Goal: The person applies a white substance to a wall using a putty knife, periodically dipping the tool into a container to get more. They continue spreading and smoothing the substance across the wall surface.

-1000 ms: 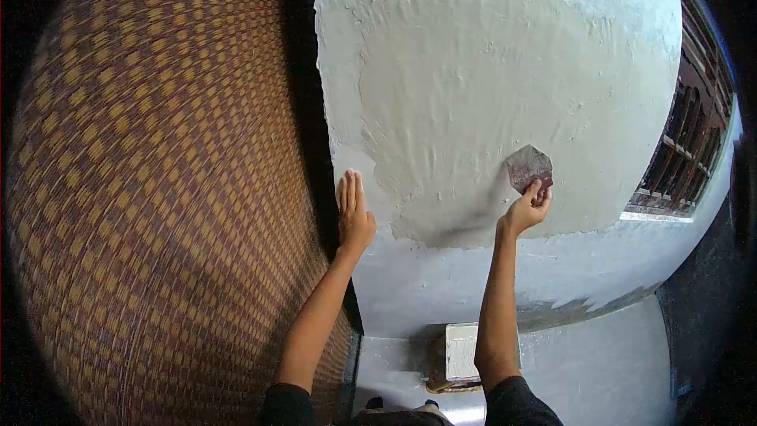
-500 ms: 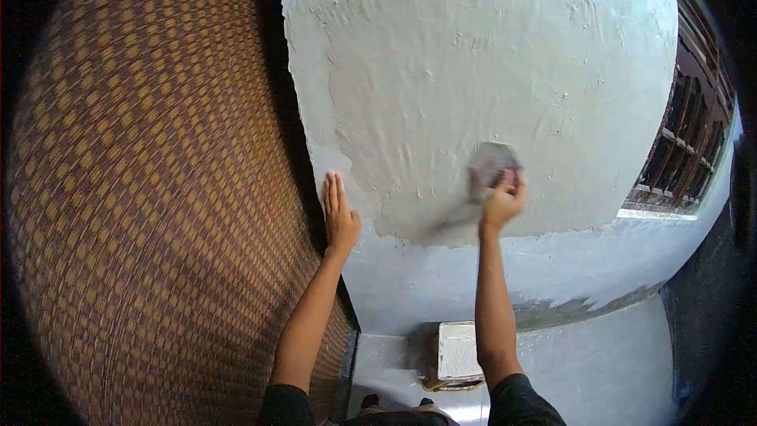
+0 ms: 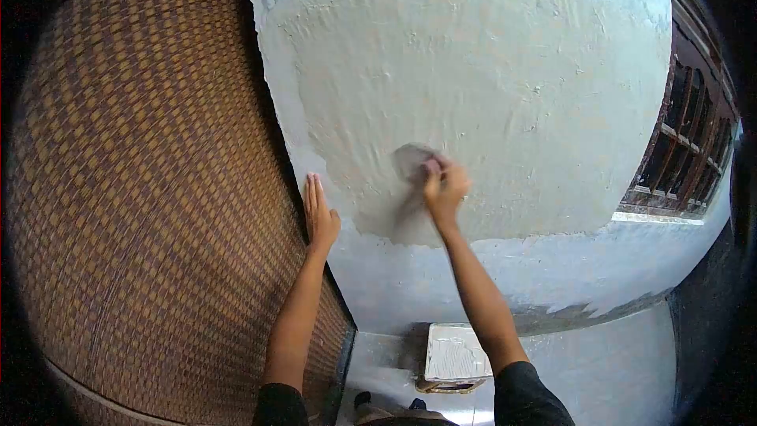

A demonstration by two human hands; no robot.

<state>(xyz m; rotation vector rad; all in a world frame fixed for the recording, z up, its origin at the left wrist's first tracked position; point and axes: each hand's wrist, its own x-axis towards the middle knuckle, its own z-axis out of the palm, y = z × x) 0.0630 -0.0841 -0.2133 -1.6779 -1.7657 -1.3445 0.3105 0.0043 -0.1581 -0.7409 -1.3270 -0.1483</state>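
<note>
My right hand (image 3: 445,188) is closed on a thin, rounded grey-brown pad (image 3: 410,159), smeared by motion, whose exact kind I cannot tell. It is against the lower middle of a cream patch of filler (image 3: 473,87) with ridges and small lumps. A dark shadow falls on the patch just below the pad. Fingers straight and together, my left hand (image 3: 321,217) lies flat at the left edge of the pale wall (image 3: 394,276), beside the filler's border.
A woven brown-and-tan panel (image 3: 173,173) rises close on the left, past a dark gap. At right is a brown window with bars (image 3: 684,134). Below, a low stool (image 3: 456,353) with a white-smeared top stands on the grey floor (image 3: 599,363) near my feet.
My right hand has swept left across the filler with the pad. My left hand keeps its place at the wall's edge, while the whole view has shifted slightly.
</note>
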